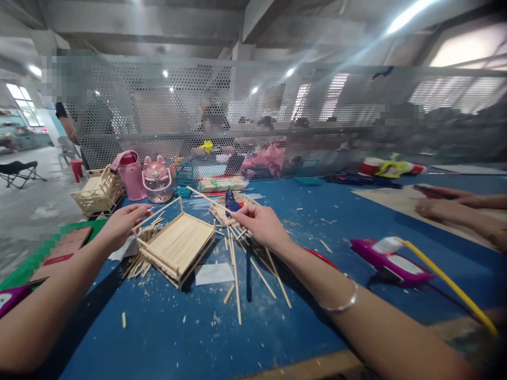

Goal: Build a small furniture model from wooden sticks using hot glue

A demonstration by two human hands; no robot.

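My right hand point(261, 224) pinches one end of a thin wooden stick point(206, 199) that points up and to the left, above a scatter of loose sticks point(245, 264). My left hand point(121, 224) has its fingers curled at the left edge of a flat stick-built tray point(178, 245), touching an upright stick at its corner; whether it grips anything is unclear. A blue glue gun point(229, 201) stands just behind my right hand's fingertips. A silver bangle point(340, 305) circles my right wrist.
A finished stick basket point(99, 192), pink jug point(129, 177) and pink round container point(157, 179) stand at the back left. A purple tool point(390, 263) with a yellow cord lies right. Another person's hands point(447, 208) rest at the far right. A perforated metal screen point(253, 105) backs the blue table point(317, 221).
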